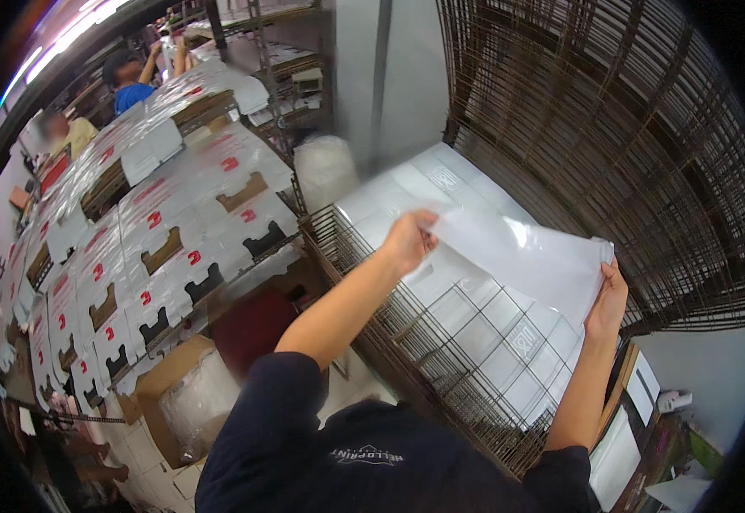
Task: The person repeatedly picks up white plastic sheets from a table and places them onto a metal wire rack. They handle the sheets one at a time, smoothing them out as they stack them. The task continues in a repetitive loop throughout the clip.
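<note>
Above the wire rack [431,359], the left hand [411,242] pinches one end of a plastic sheet [539,261]; the right hand's [609,299] closed grip has the other. Snagging on the rack's wires could tear it.

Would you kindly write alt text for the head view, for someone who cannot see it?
A person's left hand and right hand hold a translucent plastic sheet over a wire rack and pale printed sheets. More wire racks tilt up at upper right; flat white pieces with red marks spread across the left.
</note>
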`<state>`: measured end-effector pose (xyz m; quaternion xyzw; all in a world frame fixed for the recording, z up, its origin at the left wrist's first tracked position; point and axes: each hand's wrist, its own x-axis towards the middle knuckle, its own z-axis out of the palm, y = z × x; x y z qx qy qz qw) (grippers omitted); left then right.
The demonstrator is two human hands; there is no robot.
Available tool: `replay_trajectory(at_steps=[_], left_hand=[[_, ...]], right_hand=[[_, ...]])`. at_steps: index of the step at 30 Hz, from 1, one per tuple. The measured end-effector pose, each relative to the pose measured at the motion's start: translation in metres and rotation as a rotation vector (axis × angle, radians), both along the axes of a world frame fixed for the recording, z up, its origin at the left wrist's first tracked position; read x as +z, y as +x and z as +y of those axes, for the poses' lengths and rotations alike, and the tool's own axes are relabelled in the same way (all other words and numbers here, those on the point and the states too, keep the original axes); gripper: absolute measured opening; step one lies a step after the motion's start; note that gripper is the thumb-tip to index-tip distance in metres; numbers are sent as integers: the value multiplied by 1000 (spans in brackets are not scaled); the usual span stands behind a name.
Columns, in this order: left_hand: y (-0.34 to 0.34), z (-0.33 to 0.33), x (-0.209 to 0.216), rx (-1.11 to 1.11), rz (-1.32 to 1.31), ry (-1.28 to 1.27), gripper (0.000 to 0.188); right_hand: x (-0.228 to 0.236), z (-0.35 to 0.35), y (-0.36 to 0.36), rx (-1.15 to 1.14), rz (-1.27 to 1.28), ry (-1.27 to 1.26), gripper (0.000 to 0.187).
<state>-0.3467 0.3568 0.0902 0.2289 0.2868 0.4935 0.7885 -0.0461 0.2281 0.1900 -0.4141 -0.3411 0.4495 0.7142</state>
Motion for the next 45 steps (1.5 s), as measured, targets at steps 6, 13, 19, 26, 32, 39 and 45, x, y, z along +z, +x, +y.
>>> replay_trajectory(at_steps=[6,13,19,26,32,39,45], left_hand=[[-23,-8,29,115,46,167,13],[-23,0,-137,297,460,-2,63],[-5,-5,-165,348,1008,214,83],[-18,8,-193,335,1190,303,70],[-22,15,-198,363,1087,295,68],[-20,13,-188,379,1192,322,68],[-16,6,-196,462,1119,431,75]], right_hand=[[-30,-22,-1,-44,-1,-24,60],[-193,-24,13,-123,-268,-578,57],[-271,-16,16,-239,-351,-696,54],[-281,-6,9,-288,-397,-668,51],[-285,3,12,-296,-395,-696,51],[-291,4,9,-354,-457,-709,44],[-305,1,7,-478,-505,-682,43]])
